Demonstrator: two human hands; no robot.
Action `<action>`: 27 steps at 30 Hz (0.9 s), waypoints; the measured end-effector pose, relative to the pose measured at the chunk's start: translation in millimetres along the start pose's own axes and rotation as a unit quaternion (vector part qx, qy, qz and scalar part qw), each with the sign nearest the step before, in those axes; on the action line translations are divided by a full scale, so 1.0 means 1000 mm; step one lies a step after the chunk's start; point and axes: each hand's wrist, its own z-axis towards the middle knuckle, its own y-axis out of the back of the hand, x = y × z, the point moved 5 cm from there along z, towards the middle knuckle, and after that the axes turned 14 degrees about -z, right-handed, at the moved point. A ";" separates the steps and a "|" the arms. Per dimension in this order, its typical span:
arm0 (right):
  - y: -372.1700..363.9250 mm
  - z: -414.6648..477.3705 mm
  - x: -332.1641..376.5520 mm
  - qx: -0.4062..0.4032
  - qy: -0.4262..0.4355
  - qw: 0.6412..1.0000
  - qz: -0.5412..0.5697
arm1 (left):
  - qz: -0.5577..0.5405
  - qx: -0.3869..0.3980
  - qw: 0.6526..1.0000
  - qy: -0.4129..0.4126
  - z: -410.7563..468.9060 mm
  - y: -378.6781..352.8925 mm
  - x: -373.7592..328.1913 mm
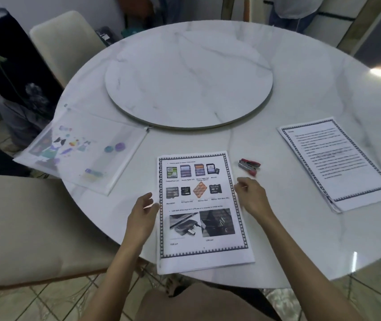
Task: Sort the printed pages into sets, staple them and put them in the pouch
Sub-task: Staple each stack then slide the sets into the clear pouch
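Note:
A stack of printed pages (202, 218) lies in front of me, its top sheet showing memory cards and USB ports; its near edge overhangs the table. My left hand (142, 215) rests at the stack's left edge with fingers loosely curled and apart, holding nothing. My right hand (251, 196) hovers at the right edge, fingers apart and empty. A small red and silver stapler (249, 166) lies just beyond my right hand. A second stack of text pages (337, 163) sits at the right. The translucent zip pouch (80, 149), printed with colourful pictures, lies at the left.
The round white marble table (300, 72) carries a raised turntable (188, 79) in its middle. Beige chairs stand at the near left (34, 225) and far left (66, 45). A person stands beyond the far edge (293, 10).

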 end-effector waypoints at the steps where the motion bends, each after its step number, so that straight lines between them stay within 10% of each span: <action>1: 0.004 0.001 -0.002 -0.019 0.005 1.000 0.005 | 0.006 0.001 1.000 -0.009 -0.001 0.002 -0.001; 10: 0.033 0.034 -0.019 -0.126 0.080 0.985 -0.081 | 0.044 0.020 0.996 -0.077 -0.010 -0.027 -0.015; 27: 0.082 0.122 -0.056 -0.040 0.247 0.958 -0.138 | 0.008 -0.015 0.995 -0.100 -0.039 -0.209 -0.044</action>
